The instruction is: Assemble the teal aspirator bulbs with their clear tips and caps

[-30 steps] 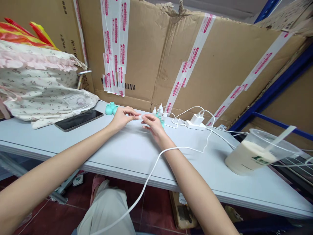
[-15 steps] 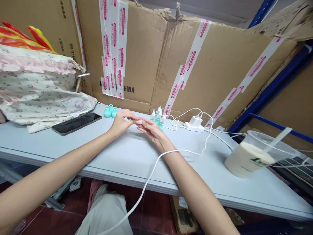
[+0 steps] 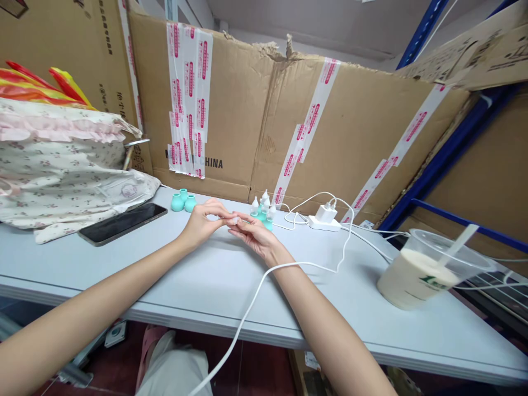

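My left hand point(image 3: 203, 223) and my right hand point(image 3: 256, 235) meet above the table, fingertips closed together. Between them they pinch a small whitish translucent piece point(image 3: 234, 220), mostly covered by the fingers, so its kind is unclear. Just behind my right hand stands a group of turquoise bulb-shaped pieces, some topped with clear pointed tips point(image 3: 271, 212). Beyond my left hand, several turquoise bulb-shaped pieces with open necks point(image 3: 177, 203) sit close together. A white cable point(image 3: 258, 291) runs across my right forearm.
A dark phone point(image 3: 124, 223) lies at the left beside a floral cloth bag point(image 3: 61, 165). A white charger point(image 3: 325, 214) on a power strip, with tangled cables, is at the back. On the right stands a cup of milky drink point(image 3: 416, 275) with a straw. Tall cardboard point(image 3: 235, 110) lines the rear edge.
My view has tilted slightly upward, so the scene sits lower in the picture. Both hands keep nearly the same pose around the small piece.
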Available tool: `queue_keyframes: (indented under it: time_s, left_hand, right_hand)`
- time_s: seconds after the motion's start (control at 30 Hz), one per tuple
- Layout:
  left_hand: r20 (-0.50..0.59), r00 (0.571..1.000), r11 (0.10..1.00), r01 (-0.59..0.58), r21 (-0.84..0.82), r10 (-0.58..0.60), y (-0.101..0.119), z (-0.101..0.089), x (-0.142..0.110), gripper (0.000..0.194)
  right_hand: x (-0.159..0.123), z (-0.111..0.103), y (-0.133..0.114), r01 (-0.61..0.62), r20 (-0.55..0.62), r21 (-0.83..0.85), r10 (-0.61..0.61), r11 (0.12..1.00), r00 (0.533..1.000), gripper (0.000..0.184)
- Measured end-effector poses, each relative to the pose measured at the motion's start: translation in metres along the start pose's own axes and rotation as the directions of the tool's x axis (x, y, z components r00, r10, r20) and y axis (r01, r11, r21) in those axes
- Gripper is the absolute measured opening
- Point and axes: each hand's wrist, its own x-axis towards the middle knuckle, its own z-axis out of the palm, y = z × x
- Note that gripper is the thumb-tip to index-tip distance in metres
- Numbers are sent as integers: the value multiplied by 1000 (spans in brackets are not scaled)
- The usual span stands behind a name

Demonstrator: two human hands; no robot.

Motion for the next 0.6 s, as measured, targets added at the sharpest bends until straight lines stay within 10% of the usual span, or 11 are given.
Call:
queue_keyframes:
  time_s: [0.43, 0.6]
  left_hand:
    - [18, 1000, 963, -8, 268, 3, -19, -6, 3, 20]
    - [315, 949, 851, -186, 492, 26, -30, -5, -5, 21]
  right_hand:
    - [3, 1, -5, 94, -82, -383, -135, 919, 987, 44]
    - [-10, -9, -2, 116, -210, -567, -280, 815, 937, 36]
